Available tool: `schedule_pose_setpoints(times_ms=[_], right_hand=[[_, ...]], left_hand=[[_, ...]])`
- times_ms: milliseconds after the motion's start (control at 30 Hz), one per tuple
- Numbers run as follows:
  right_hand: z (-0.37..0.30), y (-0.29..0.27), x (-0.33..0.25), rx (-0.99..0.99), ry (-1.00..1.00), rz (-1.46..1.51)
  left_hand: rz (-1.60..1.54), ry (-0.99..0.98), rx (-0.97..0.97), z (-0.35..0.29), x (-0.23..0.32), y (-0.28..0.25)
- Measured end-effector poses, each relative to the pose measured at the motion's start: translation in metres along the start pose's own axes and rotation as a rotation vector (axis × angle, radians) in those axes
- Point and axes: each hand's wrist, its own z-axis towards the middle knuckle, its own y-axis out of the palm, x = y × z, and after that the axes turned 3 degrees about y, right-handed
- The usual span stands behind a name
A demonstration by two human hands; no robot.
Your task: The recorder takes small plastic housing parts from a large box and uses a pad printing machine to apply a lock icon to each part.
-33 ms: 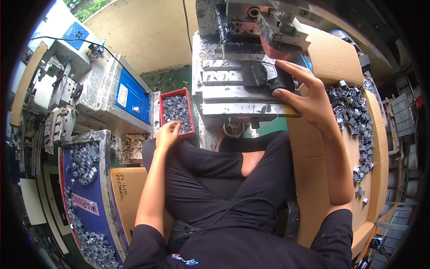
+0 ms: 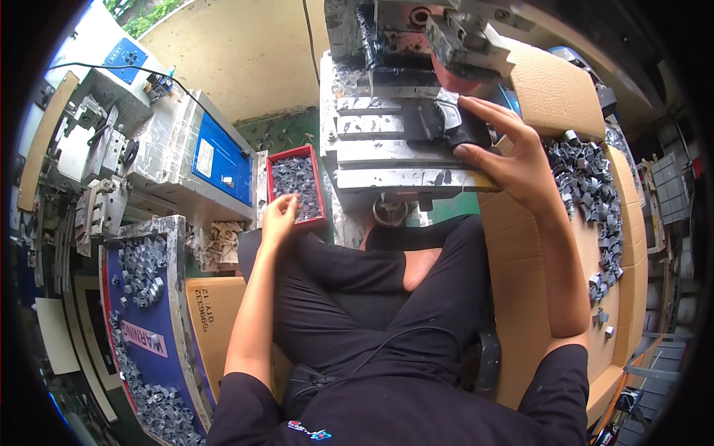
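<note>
My right hand [image 2: 517, 152] spans a rounded black fixture [image 2: 470, 134] on the machine's slotted metal bed. Its thumb lies at the near side and its fingertips at the far side, beside a light grey curved piece [image 2: 449, 115] seated on the fixture. At the near edge of a red tray [image 2: 320, 189] filled with small grey parts [image 2: 294, 177], my left hand [image 2: 280, 217] is closed with fingertips pinched together. Whatever is between those fingertips is too small to make out.
A machine head with a reddish pad [image 2: 452, 76] hangs just above the fixture. Cardboard [image 2: 513, 297] holding many grey parts [image 2: 587, 178] lies to the right. On the left are a blue panel [image 2: 137, 320] with more parts, a carton [image 2: 212, 320] and another machine [image 2: 167, 141].
My left hand has moved slightly forward at the tray's near edge. My right hand stays around the fixture, and the whole view has shifted a little.
</note>
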Motion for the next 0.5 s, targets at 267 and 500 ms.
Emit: schedule_pose_setpoints(times_ms=[267, 500], right_hand=[[-0.003, -0.002, 0.009, 0.041, 0.0, 0.006], [-0.001, 0.0, 0.006, 0.018, -0.005, -0.037]], left_hand=[[-0.76, 0.363, 0.412, 0.005, 0.185, -0.081], [-0.249, 0.861, 0.318, -0.025, 0.307, -0.1]])
